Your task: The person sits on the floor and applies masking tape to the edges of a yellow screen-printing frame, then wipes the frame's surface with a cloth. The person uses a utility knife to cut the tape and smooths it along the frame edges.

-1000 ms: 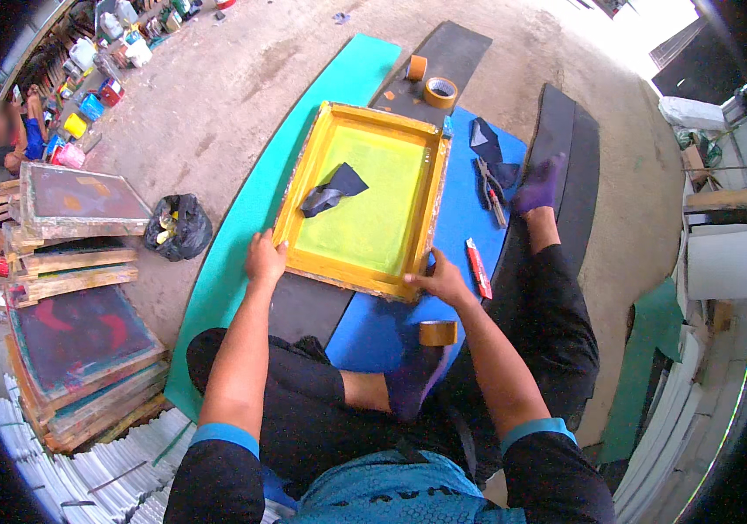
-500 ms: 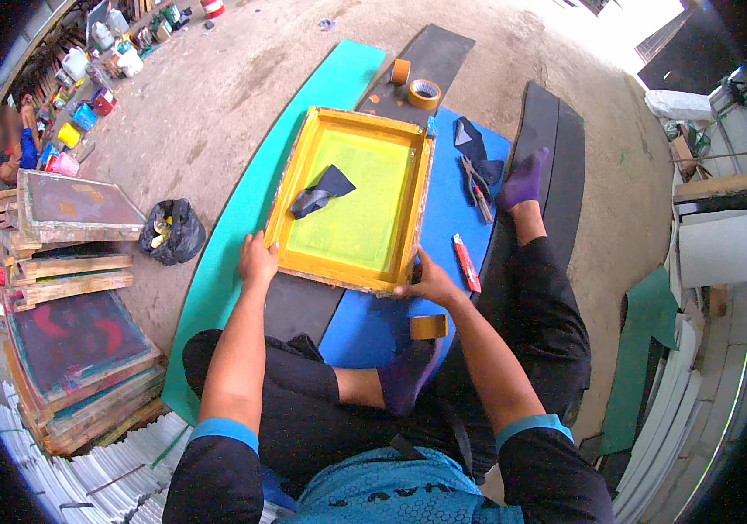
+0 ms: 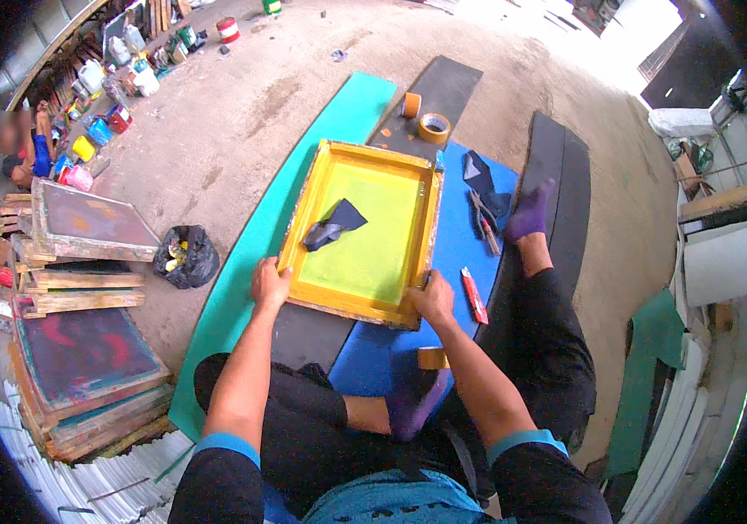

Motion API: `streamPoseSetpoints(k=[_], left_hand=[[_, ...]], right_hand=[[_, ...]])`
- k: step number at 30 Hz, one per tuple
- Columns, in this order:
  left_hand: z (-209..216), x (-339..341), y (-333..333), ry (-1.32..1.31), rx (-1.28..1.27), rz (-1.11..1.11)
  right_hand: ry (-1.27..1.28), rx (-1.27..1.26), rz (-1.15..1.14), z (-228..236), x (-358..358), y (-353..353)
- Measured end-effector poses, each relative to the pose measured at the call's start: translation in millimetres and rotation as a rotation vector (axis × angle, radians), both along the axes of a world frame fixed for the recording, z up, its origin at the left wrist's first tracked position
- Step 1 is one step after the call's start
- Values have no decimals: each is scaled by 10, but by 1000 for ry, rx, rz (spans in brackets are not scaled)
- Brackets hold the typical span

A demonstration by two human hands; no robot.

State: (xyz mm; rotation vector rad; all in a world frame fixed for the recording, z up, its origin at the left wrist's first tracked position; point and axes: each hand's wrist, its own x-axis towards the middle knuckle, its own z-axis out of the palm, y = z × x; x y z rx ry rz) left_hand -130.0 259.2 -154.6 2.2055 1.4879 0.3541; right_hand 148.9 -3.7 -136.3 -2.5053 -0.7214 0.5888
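Had the left hand (image 3: pixel 269 285) beside the green mat's (image 3: pixel 251 253) inner edge, fingers clasped on the yellow framed screen (image 3: pixel 382 253) at its near left corner. Could not tell their reach beneath the rim. Lay, as a screen, between and beyond both hands, long axis running forward and slanting slightly right at the far end, over the green, black (image 3: pixel 312 332) and blue mats (image 3: pixel 456 253). Could not tell whether flat or slightly raised. Bore a dark cloth scrap (image 3: pixel 336 225) left of the mesh's middle, untouched by either hand. Gripped the near right corner with the right hand's (image 3: pixel 433 301) fingers, thumb over the rim; made neither hand the nearer. Showed farther right the tape roll (image 3: pixel 432 358), red cutter (image 3: pixel 475 296) and pliers (image 3: pixel 484 223), all apart from the fingers.
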Motion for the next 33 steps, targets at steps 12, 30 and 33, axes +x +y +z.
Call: streamPoseSetpoints(k=[12, 30, 33], left_hand=[[486, -359, -948, -139, -269, -13], [499, -306, -423, 308, 350, -1217], [540, -242, -491, 261, 407, -1203]], right_hand=[[-160, 217, 408, 195, 904, 429], [-788, -10, 1087, 122, 81, 131], [-866, 46, 1024, 145, 175, 81]])
